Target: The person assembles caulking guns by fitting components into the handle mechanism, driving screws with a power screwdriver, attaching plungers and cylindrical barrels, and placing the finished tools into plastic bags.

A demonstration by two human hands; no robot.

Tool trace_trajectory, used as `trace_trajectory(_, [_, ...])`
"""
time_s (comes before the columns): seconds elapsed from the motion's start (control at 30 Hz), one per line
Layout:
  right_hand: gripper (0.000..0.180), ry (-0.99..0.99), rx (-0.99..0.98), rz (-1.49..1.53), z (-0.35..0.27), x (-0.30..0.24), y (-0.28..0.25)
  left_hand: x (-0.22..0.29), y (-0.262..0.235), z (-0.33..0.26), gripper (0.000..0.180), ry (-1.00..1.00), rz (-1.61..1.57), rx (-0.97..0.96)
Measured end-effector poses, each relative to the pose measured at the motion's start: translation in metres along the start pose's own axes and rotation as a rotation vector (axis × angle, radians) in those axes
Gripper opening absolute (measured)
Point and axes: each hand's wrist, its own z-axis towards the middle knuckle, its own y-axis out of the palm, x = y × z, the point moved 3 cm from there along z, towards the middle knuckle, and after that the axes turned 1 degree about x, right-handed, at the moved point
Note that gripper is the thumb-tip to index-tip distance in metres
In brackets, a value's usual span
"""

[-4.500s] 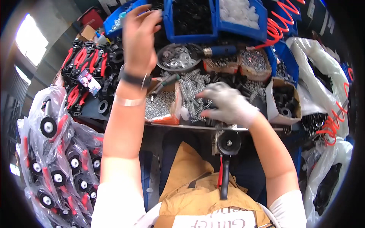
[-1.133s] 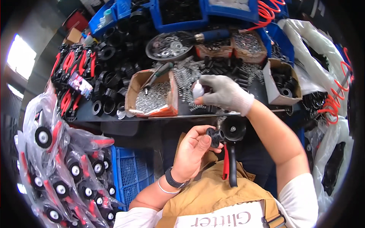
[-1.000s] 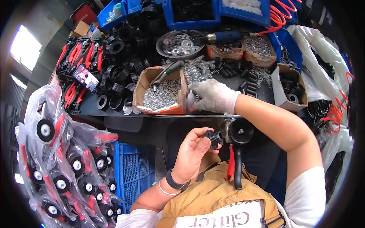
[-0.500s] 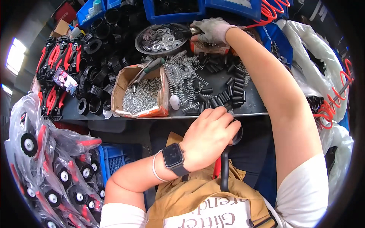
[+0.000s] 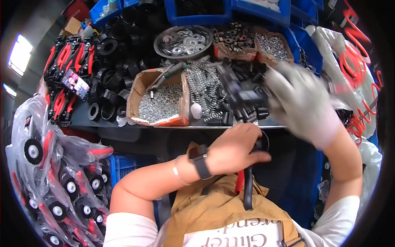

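My bare left hand (image 5: 234, 145), with a watch on its wrist, is closed around the head of a tool with one red and one black handle (image 5: 248, 187), just below the bench's front edge. The round dark end shows beside my fingers; the rest of the head is hidden. My gloved right hand (image 5: 300, 96) is smeared by motion over the right of the bench. It grips a dark, blurred air tool (image 5: 242, 92) that points left over short black sleeves (image 5: 224, 117) and loose springs (image 5: 201, 82).
An open carton of small screws (image 5: 160, 103) holds a green-handled tool (image 5: 168, 74). Behind stand a metal bowl of washers (image 5: 161, 52) and cartons of small parts (image 5: 273, 46). Black rings (image 5: 109, 82) and red-handled tools (image 5: 68, 57) lie left. A red coiled hose (image 5: 354, 61) hangs right.
My right hand has come from beside the washer bowl toward me and to the right, bringing the air tool. The red hose has swung right. My left hand still holds the red-and-black tool.
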Motion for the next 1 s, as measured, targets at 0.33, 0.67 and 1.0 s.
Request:
trace_trajectory(0.33, [0.046,0.666,-0.492,0.917,-0.135,-0.022,0.01,-0.006,0.021,-0.023,0.064,0.07,0.058,0.283])
trace_trajectory(0.67, [0.042,0.481,-0.637,0.576,-0.1,-0.018,0.003,-0.011,0.047,-0.027,0.08,0.187,-0.118,0.601])
trace_trajectory(1.0, [0.047,0.654,-0.754,0.517,-0.092,-0.032,0.01,-0.03,0.074,-0.023,0.089,0.27,-0.215,0.837])
